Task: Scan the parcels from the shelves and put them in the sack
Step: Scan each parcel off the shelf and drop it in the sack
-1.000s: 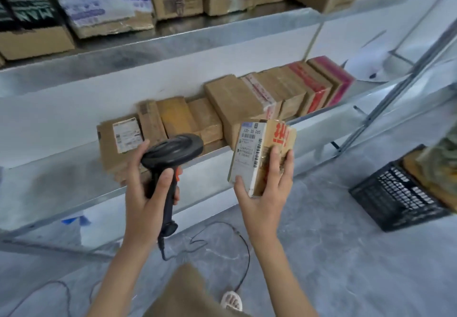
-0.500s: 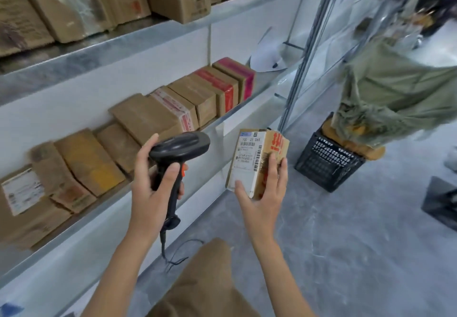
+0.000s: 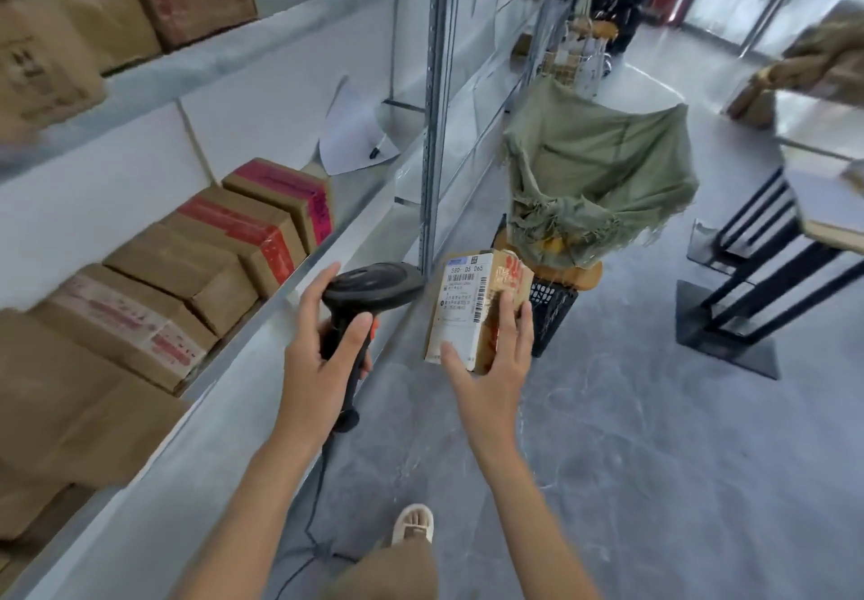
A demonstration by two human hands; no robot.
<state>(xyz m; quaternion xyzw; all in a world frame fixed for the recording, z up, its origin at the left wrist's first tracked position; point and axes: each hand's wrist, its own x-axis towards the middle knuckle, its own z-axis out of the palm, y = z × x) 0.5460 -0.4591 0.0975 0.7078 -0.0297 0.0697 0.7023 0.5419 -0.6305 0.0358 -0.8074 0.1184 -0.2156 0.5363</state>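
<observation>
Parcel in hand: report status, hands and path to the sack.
Left hand grips scanner. Right hand holds labelled parcel. Green sack ahead, open floor between.

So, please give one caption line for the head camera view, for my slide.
Left hand holds a barcode scanner; right hand carries a labelled parcel toward the green sack.

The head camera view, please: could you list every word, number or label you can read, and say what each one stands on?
"580- D5 065": top of the white label on the parcel in the right hand.
Barcodes and small print on that label: too small to read.
Red print on the parcel's brown side: illegible.
Red tape markings on the shelf boxes: blurred.
The scanner in the left hand: no readable text.
</observation>
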